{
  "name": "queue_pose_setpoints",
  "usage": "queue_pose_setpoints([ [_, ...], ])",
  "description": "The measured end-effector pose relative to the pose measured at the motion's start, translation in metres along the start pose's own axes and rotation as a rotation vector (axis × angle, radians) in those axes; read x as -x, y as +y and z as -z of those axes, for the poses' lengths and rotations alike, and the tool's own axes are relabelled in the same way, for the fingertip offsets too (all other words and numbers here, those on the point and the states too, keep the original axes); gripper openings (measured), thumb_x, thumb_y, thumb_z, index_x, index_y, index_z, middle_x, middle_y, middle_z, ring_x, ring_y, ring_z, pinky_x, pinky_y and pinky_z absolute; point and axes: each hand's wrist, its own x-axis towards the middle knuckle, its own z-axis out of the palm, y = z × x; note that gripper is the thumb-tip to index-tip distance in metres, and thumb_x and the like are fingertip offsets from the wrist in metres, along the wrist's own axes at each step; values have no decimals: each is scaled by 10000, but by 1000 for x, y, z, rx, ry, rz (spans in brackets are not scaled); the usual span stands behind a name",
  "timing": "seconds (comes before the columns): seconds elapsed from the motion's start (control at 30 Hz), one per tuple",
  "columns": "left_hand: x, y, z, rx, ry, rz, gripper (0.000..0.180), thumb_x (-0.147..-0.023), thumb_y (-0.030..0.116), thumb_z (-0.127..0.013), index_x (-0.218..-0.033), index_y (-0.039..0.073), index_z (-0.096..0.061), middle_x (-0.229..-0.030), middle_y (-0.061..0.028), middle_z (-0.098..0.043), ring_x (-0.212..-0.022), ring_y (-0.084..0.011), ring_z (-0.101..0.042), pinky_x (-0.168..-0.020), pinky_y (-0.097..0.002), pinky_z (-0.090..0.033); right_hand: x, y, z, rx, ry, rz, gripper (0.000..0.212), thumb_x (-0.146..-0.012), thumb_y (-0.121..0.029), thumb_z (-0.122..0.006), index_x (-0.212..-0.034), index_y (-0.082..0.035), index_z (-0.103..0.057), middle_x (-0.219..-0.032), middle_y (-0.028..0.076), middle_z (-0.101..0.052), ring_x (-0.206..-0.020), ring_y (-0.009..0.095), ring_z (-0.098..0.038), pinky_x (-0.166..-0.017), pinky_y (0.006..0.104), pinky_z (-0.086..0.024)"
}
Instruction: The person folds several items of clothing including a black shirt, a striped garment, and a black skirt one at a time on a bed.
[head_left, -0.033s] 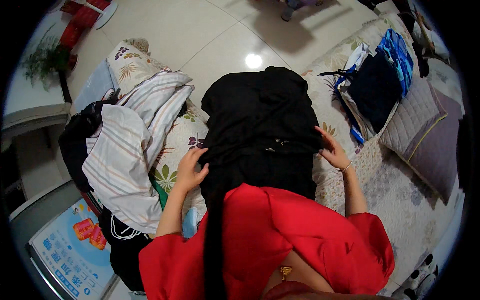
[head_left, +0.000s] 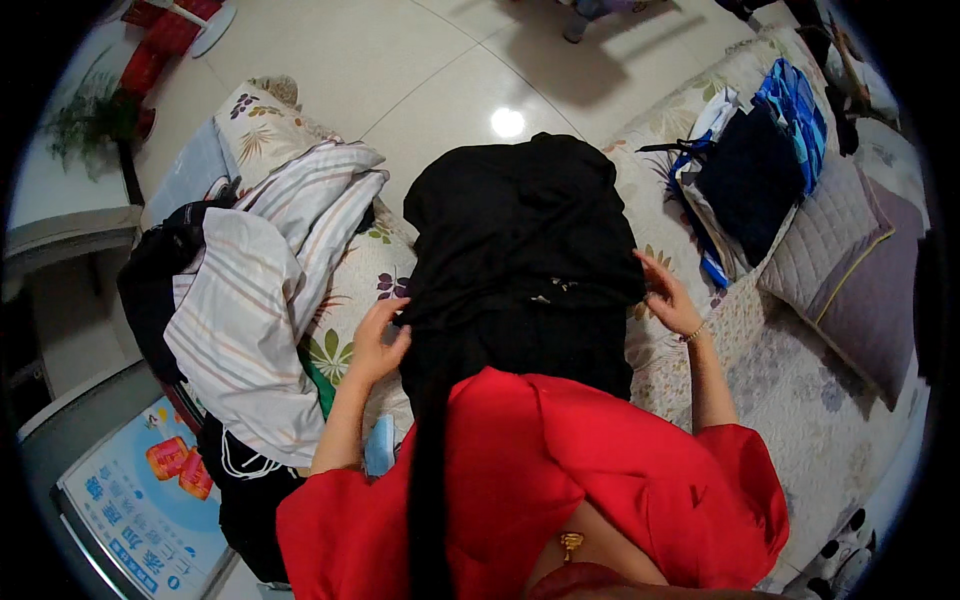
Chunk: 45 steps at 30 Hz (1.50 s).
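A black garment (head_left: 520,220) lies folded over in front of me, its top layer rumpled, with small pale marks near a crosswise fold. At its left edge, my left hand (head_left: 378,342) pinches a bit of the black cloth between thumb and fingers. Opposite, my right hand (head_left: 672,300), with a thin bracelet at the wrist, has its fingers and thumb around the garment's right edge. Part of that grip is hidden by the cloth. My red sleeves and front (head_left: 520,450) cover the garment's near end.
A striped pale cloth (head_left: 245,330) lies on dark clothes at left, over a flower-patterned cover. To the right are a folded dark blue garment (head_left: 750,180), a blue patterned cloth (head_left: 795,110) and grey cushions (head_left: 870,290). A light blue item (head_left: 380,445) sits by my left forearm. Tiled floor (head_left: 400,60) lies beyond.
My left hand has shifted slightly left, drawing the cloth edge outward. My right hand has moved a little to the right. The rest looks the same.
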Motion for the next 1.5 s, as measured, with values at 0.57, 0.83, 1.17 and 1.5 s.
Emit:
queue_pose_setpoints([
  [0.57,-80,41,59,238,-283,-75,388,-796,135,-598,-1168,28,-582,-1266,-159,-564,-1203,-338,-506,-1044,-430,-354,-82,-90,38,446,-198,457,427,-650,110,-522,-1031,-58,-620,-1049,79,-675,-1155,320,-550,-1045,467,-359],
  [0.83,-49,76,105,431,-582,-149,462,-693,112,-660,-1129,-21,-587,-1234,-223,-568,-1166,-336,-534,-975,-352,-398,-29,-116,43,376,-412,307,221,-721,6,-591,-942,-7,-600,-1012,204,-645,-935,382,-620,-810,374,-498],
  [1.17,-79,-25,30,1400,-412,581,409,-977,279,-461,-1294,23,-501,-1298,-119,-538,-1203,-253,-508,-1008,-379,-420,-111,-70,56,186,-535,33,335,-868,-109,-601,-1181,9,-585,-1141,89,-636,-1082,177,-571,-965,311,-421],
  [1.5,-169,-44,-45,1594,-29,647,557,-942,404,-515,-1313,-7,-457,-1332,-163,-506,-1226,-282,-493,-1057,-435,-374,-190,-29,14,-972,5,-535,460,-917,-349,-586,-1206,7,-549,-1115,100,-640,-949,184,-639,-828,300,-523],
])
